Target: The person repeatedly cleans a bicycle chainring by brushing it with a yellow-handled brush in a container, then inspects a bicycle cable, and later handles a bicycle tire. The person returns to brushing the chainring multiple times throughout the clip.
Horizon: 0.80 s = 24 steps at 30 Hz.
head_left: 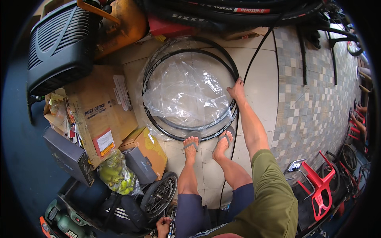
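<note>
Two black bicycle rims (149, 113) lie overlapping on the tiled floor in front of my feet. A crumpled clear plastic bag (182, 93) covers much of them. My right hand (237, 90) reaches out to their right side, its fingers closed around the edge of the upper rim. Low in the picture, beside my left thigh, my left hand (163, 227) is closed with its fingers curled. A thin silvery object shows right beside it, and I cannot make out whether the hand grips it. A thin black cable runs across the floor just right of the rims.
Cardboard boxes (99, 115), a dark grey box (69, 154) and a bag of green fruit (117, 174) crowd the left side. Bicycle tyres (222, 18) are stacked at the far side. A red plastic chair (319, 186) stands at right, with other people's limbs beyond it.
</note>
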Each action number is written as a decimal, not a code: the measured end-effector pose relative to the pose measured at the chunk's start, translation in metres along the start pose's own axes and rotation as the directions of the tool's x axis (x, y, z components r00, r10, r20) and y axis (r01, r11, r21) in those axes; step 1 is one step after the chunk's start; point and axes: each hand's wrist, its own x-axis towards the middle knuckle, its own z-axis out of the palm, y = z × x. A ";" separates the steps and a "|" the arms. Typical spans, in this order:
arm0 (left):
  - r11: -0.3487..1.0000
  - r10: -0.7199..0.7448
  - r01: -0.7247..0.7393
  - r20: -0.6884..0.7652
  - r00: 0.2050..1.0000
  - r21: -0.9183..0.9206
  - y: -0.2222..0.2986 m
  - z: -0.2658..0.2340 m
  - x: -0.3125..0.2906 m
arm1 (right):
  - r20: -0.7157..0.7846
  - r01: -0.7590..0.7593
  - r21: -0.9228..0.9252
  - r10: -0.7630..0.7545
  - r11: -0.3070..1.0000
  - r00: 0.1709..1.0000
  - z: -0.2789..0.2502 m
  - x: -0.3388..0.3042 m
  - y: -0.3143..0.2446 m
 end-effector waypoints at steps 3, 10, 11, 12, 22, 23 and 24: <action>0.995 -0.001 0.005 -0.044 0.999 0.096 -0.017 -0.011 0.003 | 0.064 -0.142 0.078 0.137 0.987 0.988 0.018 0.012 0.021; 0.999 0.035 -0.035 0.001 0.999 -0.005 0.009 0.017 0.010 | 0.079 -0.239 0.091 0.232 0.967 0.969 0.007 0.024 0.023; 0.999 0.029 -0.029 0.006 1.000 -0.032 0.012 0.020 0.011 | 0.017 -0.202 0.099 0.202 0.974 0.979 0.007 0.021 0.018; 0.998 0.023 -0.022 0.018 1.000 -0.059 0.020 0.022 0.009 | -0.049 -0.168 0.099 0.174 0.981 0.984 0.001 0.017 0.018; 1.000 0.011 -0.011 -0.087 0.996 0.003 0.019 -0.018 -0.057 | 0.063 -0.034 0.634 -0.008 0.773 0.998 -0.131 -0.093 -0.059; 1.000 -0.002 0.004 -0.093 0.996 0.019 0.014 -0.018 -0.065 | 0.106 -0.039 0.681 -0.046 0.731 0.993 -0.150 -0.109 -0.077; 1.000 -0.010 0.013 -0.091 0.996 0.029 0.021 -0.016 -0.069 | 0.167 -0.027 0.655 -0.109 0.755 0.980 -0.171 -0.125 -0.097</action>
